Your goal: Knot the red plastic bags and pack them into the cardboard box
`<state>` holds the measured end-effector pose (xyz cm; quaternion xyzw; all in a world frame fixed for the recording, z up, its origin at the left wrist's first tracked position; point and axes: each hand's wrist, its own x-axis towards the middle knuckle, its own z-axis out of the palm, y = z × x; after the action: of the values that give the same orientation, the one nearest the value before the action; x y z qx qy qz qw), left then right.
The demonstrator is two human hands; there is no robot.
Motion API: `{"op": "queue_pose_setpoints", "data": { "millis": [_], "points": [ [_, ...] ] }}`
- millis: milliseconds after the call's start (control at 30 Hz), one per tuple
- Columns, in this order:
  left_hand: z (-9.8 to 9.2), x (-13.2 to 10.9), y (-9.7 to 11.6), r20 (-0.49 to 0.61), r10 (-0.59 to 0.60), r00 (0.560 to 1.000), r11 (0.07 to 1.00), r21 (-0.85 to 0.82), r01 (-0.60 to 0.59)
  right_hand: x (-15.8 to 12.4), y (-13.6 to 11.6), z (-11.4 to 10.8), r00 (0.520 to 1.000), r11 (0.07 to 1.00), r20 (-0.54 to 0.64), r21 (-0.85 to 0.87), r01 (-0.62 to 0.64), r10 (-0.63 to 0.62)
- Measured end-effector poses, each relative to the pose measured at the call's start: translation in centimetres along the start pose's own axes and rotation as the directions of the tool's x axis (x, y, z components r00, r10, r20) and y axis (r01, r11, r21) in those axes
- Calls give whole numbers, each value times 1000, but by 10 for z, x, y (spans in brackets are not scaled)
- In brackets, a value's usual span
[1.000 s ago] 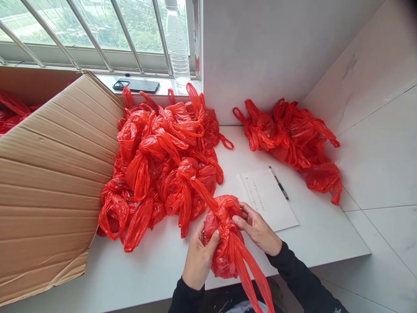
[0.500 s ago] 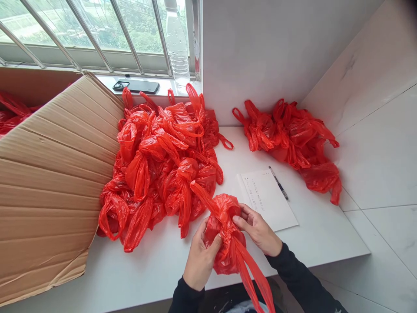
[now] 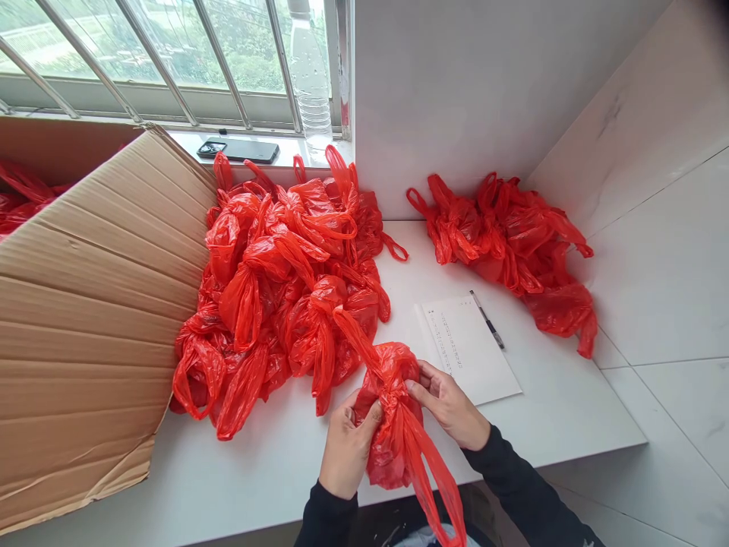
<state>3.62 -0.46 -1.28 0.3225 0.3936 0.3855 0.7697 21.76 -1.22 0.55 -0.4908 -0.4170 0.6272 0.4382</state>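
Thumbs of both hands press in from either side of the knot on a red plastic carrier bag. The left hand is closed round the bag's left flank, the right hand round its upper right; most of the fingertips are hidden behind the film. The bag is held at the front edge of the white table, bulging and crumpled, with one twisted tail pointing up and left, and long loop handles hanging down past the table edge. What it contains cannot be made out.

Black sleeves cover both wrists. Just beyond the right hand lies white writing paper, its rows of marks too small to read, with a black-and-clear pen along its right edge. Ahead and to the left is a large heap of knotted red bags; a smaller cluster of red bags sits against the walls at right. An open cardboard box stands at far left, more red plastic inside. On the windowsill, behind the heap, are a smartphone and an upright clear plastic bottle, beside metal window bars.
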Motion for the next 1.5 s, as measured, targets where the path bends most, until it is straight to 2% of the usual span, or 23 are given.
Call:
{"op": "queue_pose_setpoints", "data": {
  "millis": [300, 433, 567, 633, 733, 800, 1033, 1167, 1367, 1500],
  "points": [
    [-2, 0, -2, -110, 19, 994, 997, 81, -10, 0, 4, -2, 994, 998, -90, 35, -58, 61],
    [1, -3, 2, -71, 13, 997, 999, 32, -10, 0, 2, -1, 988, 995, -123, 60, -86, 92],
    [1, -5, 3, -58, -78, 995, 988, -138, 70, -5, -2, -2, 988, 986, -53, 95, -140, 146],
    [0, -5, 2, -53, -125, 991, 978, -177, 114, -8, -2, -4, 985, 985, -38, 54, -164, 166],
    [-3, -4, 0, -36, -101, 994, 984, -149, 94, -13, 2, -6, 984, 984, -24, -30, -176, 176],
    [-4, -3, -1, -13, -69, 998, 991, -116, 67, -14, 3, -5, 987, 987, -16, -23, -161, 161],
    [2, -8, -3, -5, -160, 987, 976, -150, 158, -7, 6, -3, 992, 993, -91, 90, -80, 89],
    [0, -9, -8, 30, -190, 981, 975, -108, 192, -9, 5, -5, 988, 993, -112, 72, -96, 104],
    [-8, -1, -21, -13, -138, 990, 988, -67, 137, -14, -1, -4, 992, 992, -12, -11, -122, 122],
    [-5, 1, -21, -10, -188, 982, 981, -53, 187, -12, 2, -3, 991, 993, -68, -12, -117, 116]
  ]
}}
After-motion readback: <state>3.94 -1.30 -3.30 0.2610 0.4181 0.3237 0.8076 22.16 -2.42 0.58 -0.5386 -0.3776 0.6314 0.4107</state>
